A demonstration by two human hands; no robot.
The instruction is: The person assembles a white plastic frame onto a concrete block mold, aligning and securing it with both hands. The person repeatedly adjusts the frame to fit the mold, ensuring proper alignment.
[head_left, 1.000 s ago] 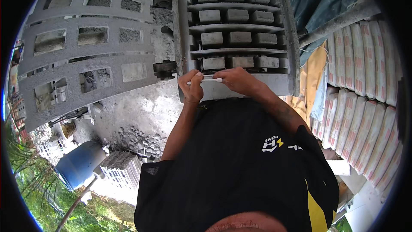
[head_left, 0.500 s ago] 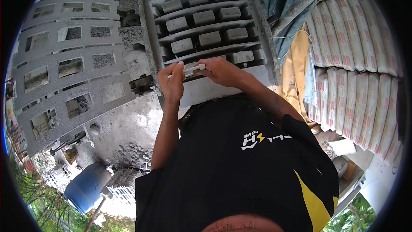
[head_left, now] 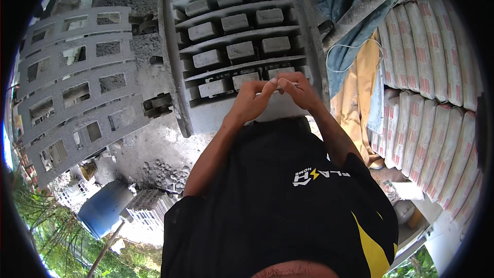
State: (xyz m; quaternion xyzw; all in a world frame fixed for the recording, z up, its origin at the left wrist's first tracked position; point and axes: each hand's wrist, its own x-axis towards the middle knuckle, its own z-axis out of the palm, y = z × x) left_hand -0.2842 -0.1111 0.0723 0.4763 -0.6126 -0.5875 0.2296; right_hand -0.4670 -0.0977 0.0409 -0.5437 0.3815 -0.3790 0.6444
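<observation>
Pinching a thin pale strip [head_left: 280, 85] between both hands, I am holding my left hand [head_left: 252, 100] and right hand [head_left: 301, 92] together just below the grey block mould [head_left: 236, 25].

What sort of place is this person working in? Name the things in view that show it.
Probably an outdoor concrete block-making yard: a grey block mould full of block cores, stacked cement sacks, and a rack of perforated cast panels.

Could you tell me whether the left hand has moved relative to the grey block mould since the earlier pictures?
Yes. The left hand has moved toward the right hand, so both now meet over the bottom rail of the grey block mould, pinching a thin pale strip.
</observation>
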